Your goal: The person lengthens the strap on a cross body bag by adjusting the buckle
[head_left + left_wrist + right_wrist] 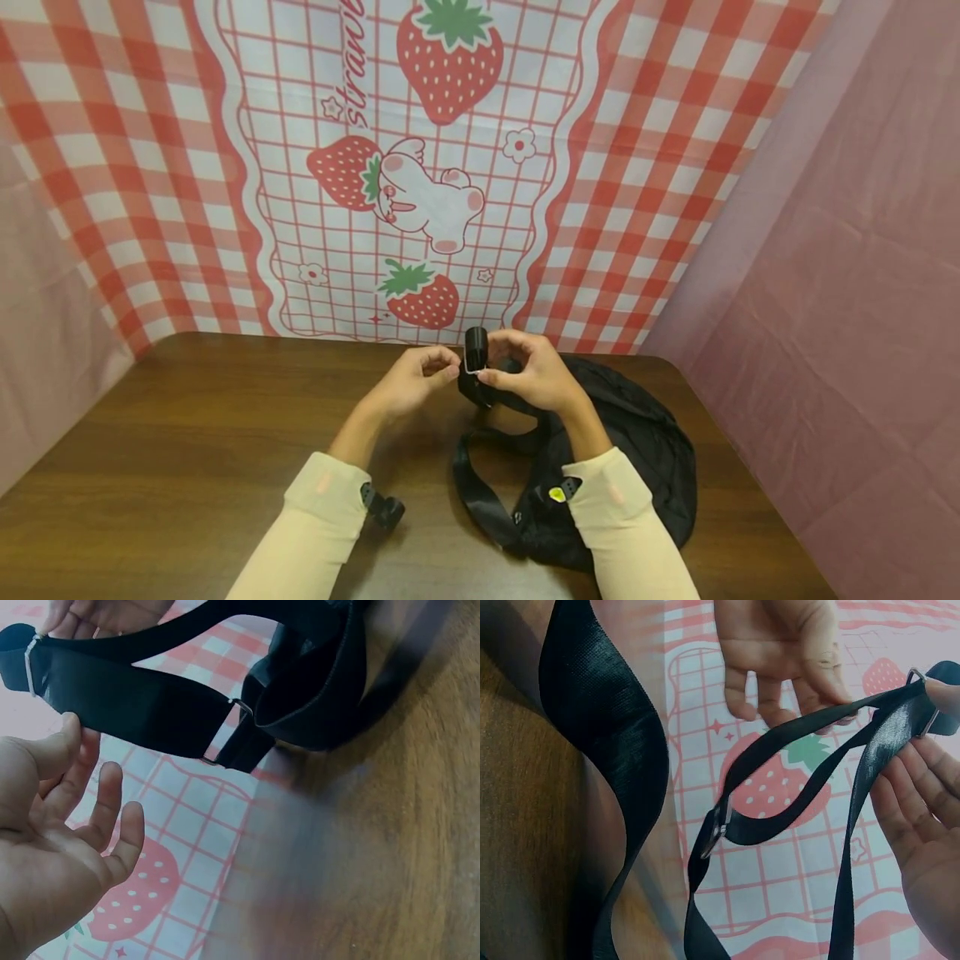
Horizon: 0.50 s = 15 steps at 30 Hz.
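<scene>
A black bag (656, 450) lies on the table with its webbing strap (142, 701) lifted above it. Between thumb and index finger, my left hand (405, 387) pinches the edge of that strap, its other fingers loosely spread. My right hand (536, 375) grips the strap at a metal slide buckle (30, 667), thumb on one side and fingers behind. Past the buckle the strap end bends over in a short loop. Lower down, a second metal buckle (717, 829) joins the strap's doubled length.
Another loop of strap (480, 492) droops onto the wooden table (187, 467) beside the bag. Behind the table hangs a red-and-white checked cloth (645, 167) with strawberries. A pink cloth (847, 292) closes off the right side.
</scene>
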### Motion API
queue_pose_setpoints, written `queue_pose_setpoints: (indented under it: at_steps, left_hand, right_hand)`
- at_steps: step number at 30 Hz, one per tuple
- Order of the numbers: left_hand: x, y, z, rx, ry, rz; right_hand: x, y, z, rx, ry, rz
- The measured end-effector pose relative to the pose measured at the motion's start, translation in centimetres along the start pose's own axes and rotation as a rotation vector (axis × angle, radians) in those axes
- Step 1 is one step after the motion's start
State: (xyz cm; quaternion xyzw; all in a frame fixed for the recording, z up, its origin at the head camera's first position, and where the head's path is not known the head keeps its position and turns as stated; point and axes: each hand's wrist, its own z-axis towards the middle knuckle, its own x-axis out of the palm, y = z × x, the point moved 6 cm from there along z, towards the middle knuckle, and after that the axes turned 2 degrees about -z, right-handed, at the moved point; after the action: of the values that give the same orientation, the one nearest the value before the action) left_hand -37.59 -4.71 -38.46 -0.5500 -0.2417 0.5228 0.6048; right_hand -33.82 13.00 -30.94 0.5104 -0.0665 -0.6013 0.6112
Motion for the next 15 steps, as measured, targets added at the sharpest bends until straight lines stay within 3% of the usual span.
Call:
queue_pose_setpoints:
  at_steps: [7,15]
  left_hand:
    - [-0.11,-0.48,-0.01,-0.009,-0.054,-0.022]
    - [0.33,0.47,-0.06,-0.048,0.027,0.036]
  right_hand:
    - [0.13,-0.02,0.01,0.000,-0.005,-0.011]
    - [-0.16,0.56,-0.06,-0.039,-0.022,-0.029]
